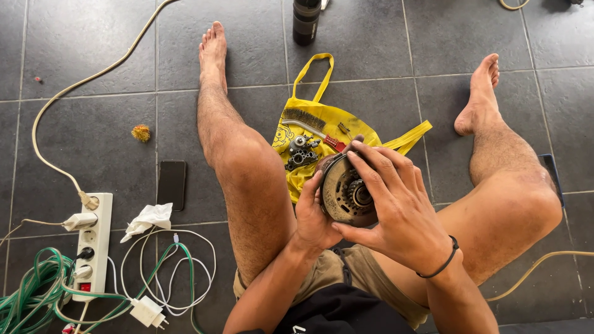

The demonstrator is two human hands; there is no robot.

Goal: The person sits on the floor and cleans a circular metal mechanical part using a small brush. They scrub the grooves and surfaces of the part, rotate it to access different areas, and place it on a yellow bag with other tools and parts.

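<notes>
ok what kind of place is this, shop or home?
Likely a home floor, not a shop: dark floor tiles, a power strip with chargers, and small metal parts laid on a yellow bag.

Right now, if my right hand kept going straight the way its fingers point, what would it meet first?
The right hand points up and to the left across the round metal geared part it holds. Beyond that, it would probably reach the small metal parts on the yellow bag, though depth is hard to judge.
</notes>
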